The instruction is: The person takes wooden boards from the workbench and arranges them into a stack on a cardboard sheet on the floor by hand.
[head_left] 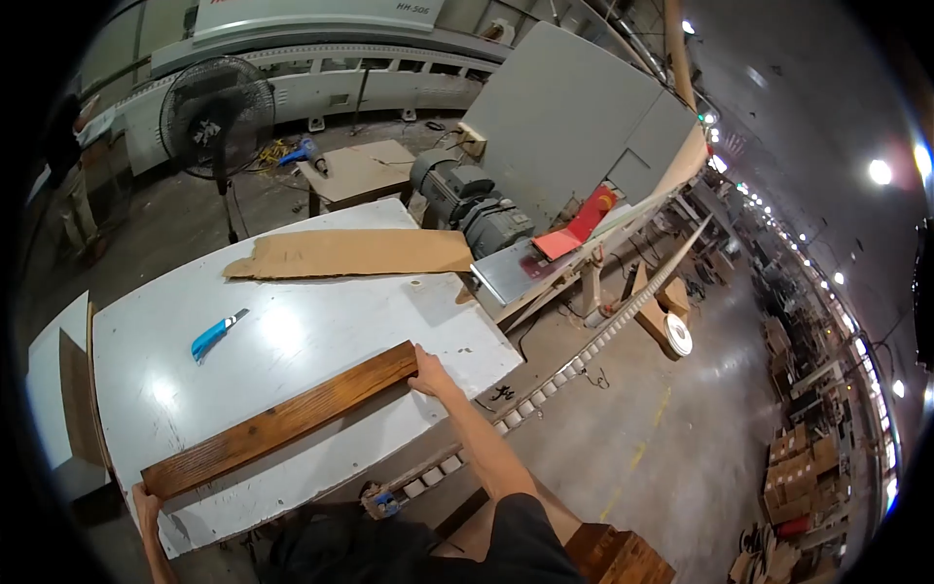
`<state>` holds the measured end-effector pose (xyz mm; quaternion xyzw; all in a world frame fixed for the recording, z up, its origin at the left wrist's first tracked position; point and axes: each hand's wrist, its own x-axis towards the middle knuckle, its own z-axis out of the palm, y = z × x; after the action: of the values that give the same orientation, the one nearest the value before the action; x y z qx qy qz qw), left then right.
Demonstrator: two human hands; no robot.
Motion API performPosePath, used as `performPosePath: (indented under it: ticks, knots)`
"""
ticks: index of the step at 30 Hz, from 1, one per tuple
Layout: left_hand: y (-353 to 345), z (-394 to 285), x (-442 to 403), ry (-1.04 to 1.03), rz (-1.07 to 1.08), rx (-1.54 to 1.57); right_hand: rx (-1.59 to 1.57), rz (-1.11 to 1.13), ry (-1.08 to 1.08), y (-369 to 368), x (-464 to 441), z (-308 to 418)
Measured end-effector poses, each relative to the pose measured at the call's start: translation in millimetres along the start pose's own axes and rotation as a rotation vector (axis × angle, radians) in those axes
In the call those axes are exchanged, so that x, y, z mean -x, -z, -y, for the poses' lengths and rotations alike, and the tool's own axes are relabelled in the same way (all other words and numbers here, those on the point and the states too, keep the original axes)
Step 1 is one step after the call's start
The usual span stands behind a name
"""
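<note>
A long brown wooden board (282, 419) lies at a slant on the white table (341, 316). My left hand (146, 511) grips its lower left end, and my right hand (428, 375) holds the upper right end, fingers wrapped round the edge. Beyond the board, on the same tabletop, rest a blue utility knife (216, 336) and a strip of brown cardboard (350, 253).
A black fan (216, 117) stands behind the table, near a small table (360, 167) with a blue heat gun (313, 156). Grey motors (467, 200) and a conveyor rail (584, 355) are to the right. Another person (73, 175) stands far left. Stained wood (618, 555) is at lower right.
</note>
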<state>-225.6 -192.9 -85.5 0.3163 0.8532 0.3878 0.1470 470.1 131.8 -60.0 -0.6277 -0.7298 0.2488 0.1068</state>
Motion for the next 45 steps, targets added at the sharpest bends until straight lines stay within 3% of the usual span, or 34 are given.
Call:
performPosePath:
  ticks: [1, 4, 8, 9, 11, 14, 16, 17, 18, 20, 21, 23, 24, 25, 26, 28, 30, 36, 41, 45]
  knots:
    - [3, 2, -1, -0.013, -0.018, 0.005, -0.027, -0.007, -0.001, 1, 2, 0]
    - [18, -33, 6, 0.129, 0.220, -0.066, -0.041, -0.038, -0.018, 2, 6, 2]
    - [8, -7, 3, 0.023, 0.073, -0.001, -0.142, -0.016, -0.044, 18, 10, 6]
    - [12, -3, 2, 0.067, 0.120, -0.002, -0.180, -0.008, -0.042, 23, 11, 6]
    - [22, 5, -3, 0.154, 0.212, -0.002, -0.430, -0.061, -0.140, 18, 7, -12]
    - [37, 76, -21, 0.186, 0.173, 0.223, -0.862, -0.206, -0.247, 21, 1, -34]
    - [34, 56, 0, 0.236, -0.040, 0.349, -1.233, -0.288, -0.337, 42, -1, -33]
    - [35, 35, 10, 0.257, -0.153, 0.411, -1.448, -0.347, -0.269, 43, -14, -50]
    - [38, 33, 11, 0.277, -0.126, 0.434, -1.663, -0.406, -0.195, 42, -29, -68]
    - [44, 30, 13, 0.314, -0.074, 0.484, -1.863, -0.583, -0.361, 63, -52, -63]
    - [47, 12, 19, 0.291, -0.008, 0.491, -1.893, -0.640, -0.354, 74, -61, -57]
    - [36, -43, 40, 0.310, -0.114, 0.479, -1.949, -0.746, -0.345, 92, -75, -50]
    - [32, -70, 49, 0.322, -0.175, 0.470, -1.998, -0.686, -0.203, 92, -82, -61]
    - [30, -83, 53, 0.285, -0.128, 0.508, -2.029, -0.371, 0.284, 77, -109, -111]
    - [29, -93, 57, 0.248, -0.099, 0.546, -2.029, -0.638, 0.042, 80, -117, -103]
    - [22, -123, 63, 0.202, -0.047, 0.588, -2.099, -0.582, -0.082, 92, -126, -92]
    - [15, -160, 70, 0.172, 0.017, 0.579, -2.139, -0.727, -0.357, 98, -131, -81]
    - [-62, -228, 83, 0.137, 0.206, 0.650, -1.751, -0.662, -0.182, 72, -114, -55]
    - [-185, -331, 110, 0.206, 0.605, 0.743, -1.807, -0.619, -0.305, 49, -81, 0]
    - [-297, -391, 133, 0.163, 0.924, 0.837, -1.746, -0.460, -0.212, 29, -29, 67]
